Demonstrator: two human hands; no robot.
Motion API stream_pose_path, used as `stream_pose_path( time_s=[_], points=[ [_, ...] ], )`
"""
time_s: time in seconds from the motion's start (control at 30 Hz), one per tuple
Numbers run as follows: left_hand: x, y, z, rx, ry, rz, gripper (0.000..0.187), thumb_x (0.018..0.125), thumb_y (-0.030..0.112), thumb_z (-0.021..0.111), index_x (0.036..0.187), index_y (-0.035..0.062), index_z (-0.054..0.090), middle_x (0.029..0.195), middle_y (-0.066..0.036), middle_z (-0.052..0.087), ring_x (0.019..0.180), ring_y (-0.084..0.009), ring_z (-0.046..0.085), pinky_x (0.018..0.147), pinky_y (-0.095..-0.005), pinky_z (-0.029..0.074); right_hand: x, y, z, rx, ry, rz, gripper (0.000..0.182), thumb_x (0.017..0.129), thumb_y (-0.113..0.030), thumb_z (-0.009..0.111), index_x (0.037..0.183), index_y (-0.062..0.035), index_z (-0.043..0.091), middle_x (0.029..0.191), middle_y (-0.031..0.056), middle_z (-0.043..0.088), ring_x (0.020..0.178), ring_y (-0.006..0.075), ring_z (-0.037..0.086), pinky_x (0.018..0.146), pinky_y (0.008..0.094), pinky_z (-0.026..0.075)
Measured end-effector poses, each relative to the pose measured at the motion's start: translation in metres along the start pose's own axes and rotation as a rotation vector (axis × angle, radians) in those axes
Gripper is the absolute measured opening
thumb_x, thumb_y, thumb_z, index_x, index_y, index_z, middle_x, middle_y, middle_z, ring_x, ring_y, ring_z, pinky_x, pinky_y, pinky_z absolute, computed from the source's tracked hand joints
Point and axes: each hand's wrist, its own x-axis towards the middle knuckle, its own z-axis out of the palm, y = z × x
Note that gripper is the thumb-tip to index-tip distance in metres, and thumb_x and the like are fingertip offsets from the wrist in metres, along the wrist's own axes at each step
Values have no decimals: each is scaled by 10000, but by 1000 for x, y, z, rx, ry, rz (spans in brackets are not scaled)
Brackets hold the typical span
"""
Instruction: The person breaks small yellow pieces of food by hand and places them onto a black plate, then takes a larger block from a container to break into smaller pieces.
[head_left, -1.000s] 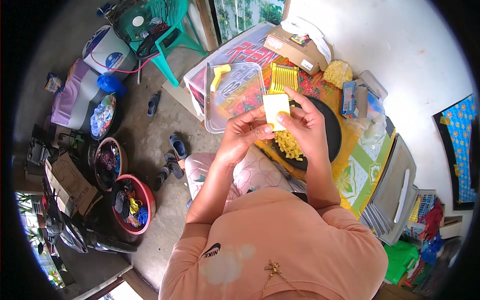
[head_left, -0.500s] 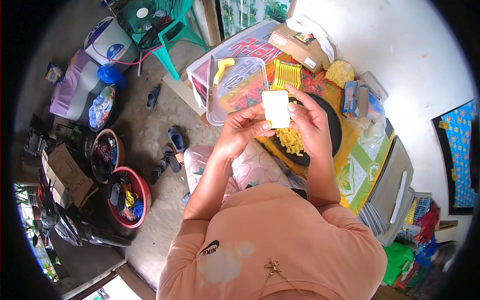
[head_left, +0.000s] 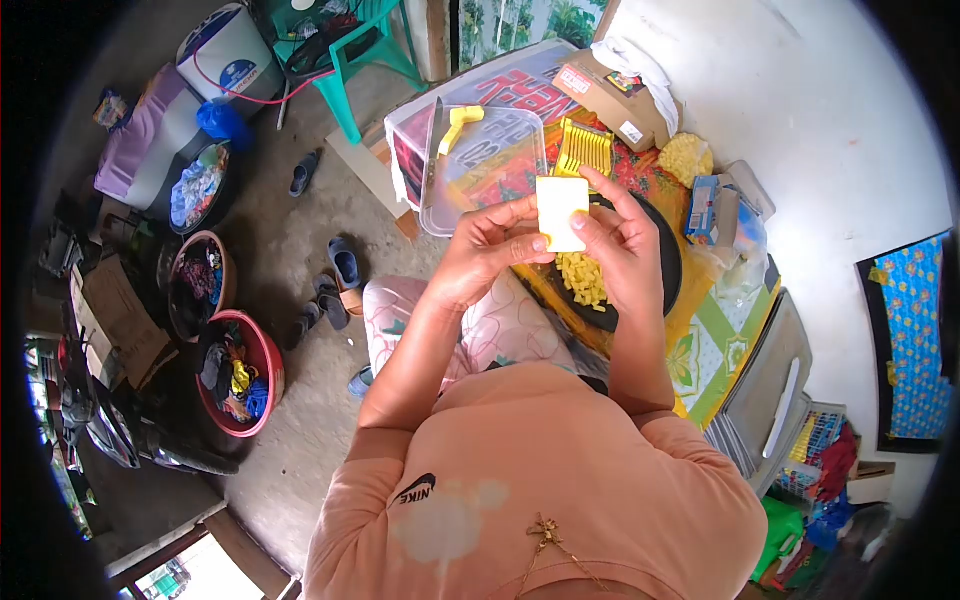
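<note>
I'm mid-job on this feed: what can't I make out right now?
All in the head view:
Block: back face and any finger contact there, hidden by its front; front detail washed out by brightness.
Tray: part of its surface, hidden by yellow pieces and the right hand.
Chair: top, cut off by the upper edge.

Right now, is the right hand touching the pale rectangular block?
Touching. The head view shows the right hand with its thumb lying over the face of the pale rectangular block.
</note>
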Motion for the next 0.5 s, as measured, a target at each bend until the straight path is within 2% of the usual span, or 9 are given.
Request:
stream_pose_path(
  time_s=[0.07, 0.1, 0.2, 0.5],
  points=[
    [-2, 1, -1, -18, -32, 8, 488, 810, -17, 650, 1275, -7, 501, 1148, -86, 613, 975, -164, 615, 770, -274, 520, 0, -4, -1, 18, -8, 35, 495, 847, 20, 612, 1311, 30, 438, 1007, 127, 655, 915, 100, 604, 802, 228, 473],
    [-3, 1, -1, -27, -49, 12, 504, 805, -23, 654, 1283, -3, 496, 1147, -83, 615, 978, -161, 613, 772, -271, 514, 0, -4, -1, 16, -11, 32, 495, 847, 21, 610, 1311, 30, 438, 1006, 128, 655, 914, 100, 604, 800, 227, 473],
    [-4, 0, -4, -12, -74, 25, 512, 803, -64, 618, 1291, -33, 466, 1244, -132, 549, 1056, -232, 584, 850, -349, 529, 0, -4, 1, 6, -17, 22, 493, 847, 23, 609, 1310, 31, 438, 1006, 129, 655, 912, 99, 603, 797, 227, 474],
    [-8, 0, -7, -29, -78, 11, 518, 800, -91, 608, 1294, -31, 465, 1244, -121, 550, 1055, -222, 583, 845, -342, 532, -2, -5, 10, -16, -16, -1, 490, 844, 41, 607, 1305, 34, 441, 1031, 141, 647, 929, 104, 600, 809, 233, 475]
  ],
)
